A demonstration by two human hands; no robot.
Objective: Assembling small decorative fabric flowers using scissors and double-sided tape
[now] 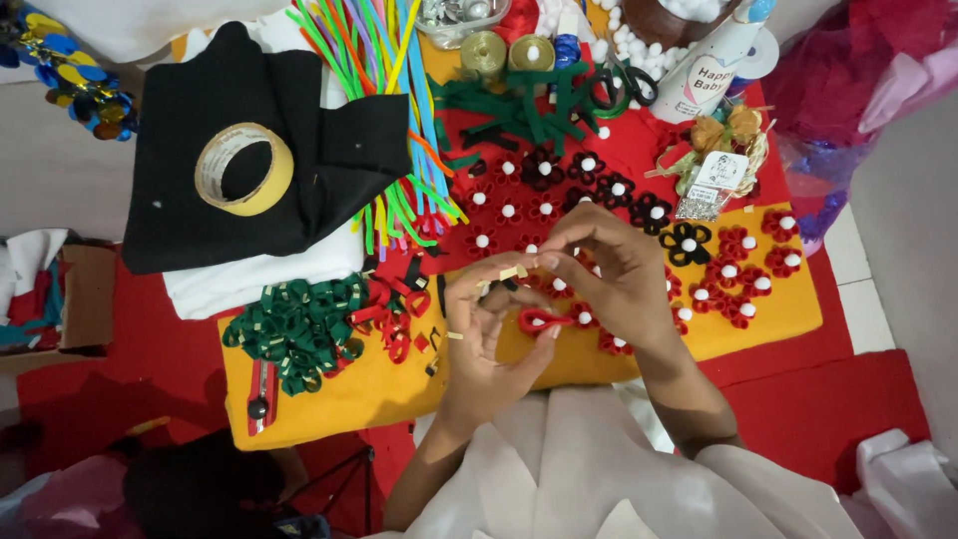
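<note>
Yellow felt sheet (329, 399) lies under both hands. Left hand (486, 334) is raised with the palm turned up and fingers curled, pinching one end of a red felt loop (539, 320). Right hand (611, 274) bends over it from above, fingertips closed on a small tan strip (511, 271). Beyond the hands lie red felt flowers (733, 271); left of them, green loops (299, 329).
</note>
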